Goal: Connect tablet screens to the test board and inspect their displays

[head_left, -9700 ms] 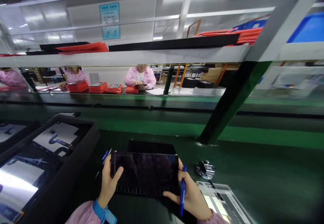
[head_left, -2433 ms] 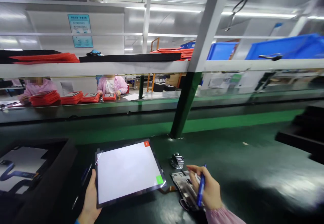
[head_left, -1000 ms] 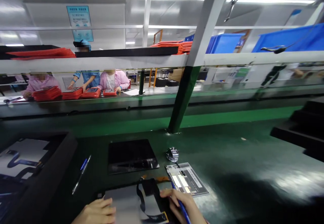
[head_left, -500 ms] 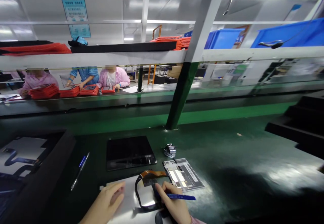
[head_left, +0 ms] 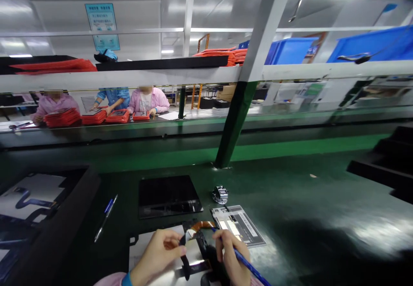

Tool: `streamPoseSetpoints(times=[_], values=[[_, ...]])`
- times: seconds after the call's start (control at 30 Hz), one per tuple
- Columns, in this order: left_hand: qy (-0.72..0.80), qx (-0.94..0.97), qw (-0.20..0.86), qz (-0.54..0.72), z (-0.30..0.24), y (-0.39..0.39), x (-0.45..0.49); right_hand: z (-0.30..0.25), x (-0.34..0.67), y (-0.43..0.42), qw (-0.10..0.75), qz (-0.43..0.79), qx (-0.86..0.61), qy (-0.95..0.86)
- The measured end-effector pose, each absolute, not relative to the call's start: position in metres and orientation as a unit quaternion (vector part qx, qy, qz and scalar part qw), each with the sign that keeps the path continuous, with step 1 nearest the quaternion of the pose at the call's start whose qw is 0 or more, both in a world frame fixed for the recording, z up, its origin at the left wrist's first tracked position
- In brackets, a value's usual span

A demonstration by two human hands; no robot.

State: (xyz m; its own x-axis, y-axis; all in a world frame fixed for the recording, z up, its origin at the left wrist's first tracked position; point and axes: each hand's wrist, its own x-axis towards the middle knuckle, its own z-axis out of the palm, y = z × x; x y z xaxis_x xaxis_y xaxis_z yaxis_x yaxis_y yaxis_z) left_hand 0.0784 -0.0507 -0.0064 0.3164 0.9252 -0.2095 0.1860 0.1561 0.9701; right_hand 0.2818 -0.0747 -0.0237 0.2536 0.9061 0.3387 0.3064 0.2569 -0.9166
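In front of me lies a silver-backed display panel (head_left: 138, 248) with ribbon cables on it. My left hand (head_left: 163, 251) is closed, thumb and fingers pinching a black ribbon cable (head_left: 185, 263) above the panel. A coppery ribbon strip (head_left: 204, 225) curves at the panel's far edge. My right hand (head_left: 235, 258) is closed around a slim blue pen-shaped tool (head_left: 250, 267), its tip beside the coppery strip. Past the right hand lies a flat dark board with pale patches (head_left: 247, 230). A dark glass panel (head_left: 169, 196) lies farther back.
A metal tally counter (head_left: 220, 194) stands behind the board. Two pens (head_left: 106, 219) lie left, beside a black tray (head_left: 92, 191) of panels. Another black tray (head_left: 377, 174) stands far right. A post (head_left: 235, 126) rises at the bench's back; people (head_left: 112, 98) work beyond it.
My left hand has moved right and closed on the black ribbon cable. My right hand has shifted right, and the blue tool now tilts with its back end lower.
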Motion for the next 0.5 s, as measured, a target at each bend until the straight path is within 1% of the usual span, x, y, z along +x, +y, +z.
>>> streamPoseSetpoints(times=[0.07, 0.2, 0.3, 0.4, 0.5], values=[[0.503, 0.570, 0.576, 0.300, -0.005, -0.054, 0.084, -0.011, 0.283, -0.068, 0.554, 0.217, -0.508, -0.623], [0.518, 0.585, 0.558, 0.281, -0.002, -0.059, 0.094, 0.001, 0.280, -0.053, 0.413, 0.200, -0.372, -0.807], [0.527, 0.594, 0.542, 0.277, -0.002, -0.061, 0.099, -0.007, 0.277, -0.048, 0.335, 0.213, -0.363, -0.843], [0.535, 0.595, 0.532, 0.276, -0.004, -0.064, 0.101, -0.017, 0.277, -0.046, 0.304, 0.223, -0.382, -0.844], [0.539, 0.597, 0.528, 0.272, -0.006, -0.065, 0.102, -0.014, 0.279, -0.045, 0.288, 0.249, -0.377, -0.844]])
